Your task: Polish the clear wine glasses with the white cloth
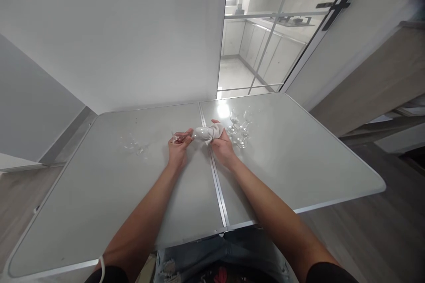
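Observation:
A clear stemmed wine glass [200,133] lies sideways between my two hands, above the table's centre seam. My left hand [179,139] is closed around its stem and foot end. At the bowl end, my right hand [223,145] grips a white cloth [216,130], which is pressed against the bowl and seems partly tucked into its mouth. Just right of my right hand stand several more clear stemmed glasses [241,142]. To the left of my left hand, another clear glass [131,145] rests on the table, its outline faint.
The white folding table [292,150] has a metal seam down its middle and rounded corners. Its far edge meets a white wall [133,44] and a glass-paned door [262,48] with a black handle [337,8]. Brown curtain-like fabric [368,66] hangs at the right.

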Demonstrator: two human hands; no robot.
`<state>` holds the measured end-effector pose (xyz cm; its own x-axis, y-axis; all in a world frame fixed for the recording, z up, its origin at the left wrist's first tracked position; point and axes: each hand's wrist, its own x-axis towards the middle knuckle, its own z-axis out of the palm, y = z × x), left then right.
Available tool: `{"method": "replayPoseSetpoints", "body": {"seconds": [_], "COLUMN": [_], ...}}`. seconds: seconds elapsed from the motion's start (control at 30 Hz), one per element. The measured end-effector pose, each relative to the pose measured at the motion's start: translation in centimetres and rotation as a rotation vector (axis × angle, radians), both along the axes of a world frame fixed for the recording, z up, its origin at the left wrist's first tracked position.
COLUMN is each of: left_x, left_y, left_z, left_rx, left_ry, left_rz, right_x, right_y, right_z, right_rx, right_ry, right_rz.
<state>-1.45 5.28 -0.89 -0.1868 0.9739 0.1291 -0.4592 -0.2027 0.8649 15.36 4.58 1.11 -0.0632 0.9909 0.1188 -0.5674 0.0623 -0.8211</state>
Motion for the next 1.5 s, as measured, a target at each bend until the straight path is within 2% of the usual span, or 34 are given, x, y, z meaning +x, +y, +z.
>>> {"method": "replayPoseSetpoints", "body": {"seconds": [0.13, 0.23, 0.37, 0.53, 0.63, 0.77, 0.87, 0.97, 1.17, 1.23, 1.4, 1.5], "left_x": [0.2, 0.1, -0.1, 0.3, 0.4, 0.2, -0.1, -0.4, 0.1, 0.3, 0.1, -0.3], "left_y": [-0.2, -0.2, -0.1, -0.3, -0.4, -0.5, -0.4, -0.3, -0.3, -0.4, -0.4, -0.2], "left_z": [0.1, 0.1, 0.2, 0.4, 0.4, 0.3, 0.3, 0.3, 0.6, 0.7, 0.2, -0.1], "left_rx": [0.024, 0.007, -0.001, 0.000, 0.040, 0.059, 0.050, 0.014, 0.036, 0.047, 0.038, 0.038], "left_ry": [0.058, 0.094, 0.069, 0.043, 0.063, 0.114, 0.121, 0.081, 0.043, 0.049, 0.122, 0.086], "left_rz": [-0.031, -0.014, -0.034, -0.058, -0.062, -0.044, -0.043, -0.039, -0.042, -0.033, -0.013, -0.014], "right_x": [0.6, 1.1, 1.2, 0.8, 0.8, 1.5, 2.0, 2.1, 1.4, 1.3, 1.6, 1.5], "right_y": [0.2, 0.2, 0.2, 0.3, 0.1, 0.0, 0.1, 0.1, 0.0, -0.1, -0.2, -0.2], "right_z": [0.1, 0.3, 0.5, 0.6, 0.5, 0.7, 1.2, 1.6, 1.3, 1.1, 1.6, 2.0], "right_rx": [0.120, 0.136, 0.025, -0.029, -0.008, 0.053, 0.090, 0.055, -0.010, 0.003, 0.128, 0.143], "right_ry": [-0.261, -0.400, -0.271, -0.089, -0.148, -0.345, -0.384, -0.291, -0.071, -0.117, -0.409, -0.429], "right_rz": [-0.018, 0.051, 0.148, 0.070, 0.069, 0.132, 0.185, 0.192, 0.083, 0.089, 0.147, 0.165]}}
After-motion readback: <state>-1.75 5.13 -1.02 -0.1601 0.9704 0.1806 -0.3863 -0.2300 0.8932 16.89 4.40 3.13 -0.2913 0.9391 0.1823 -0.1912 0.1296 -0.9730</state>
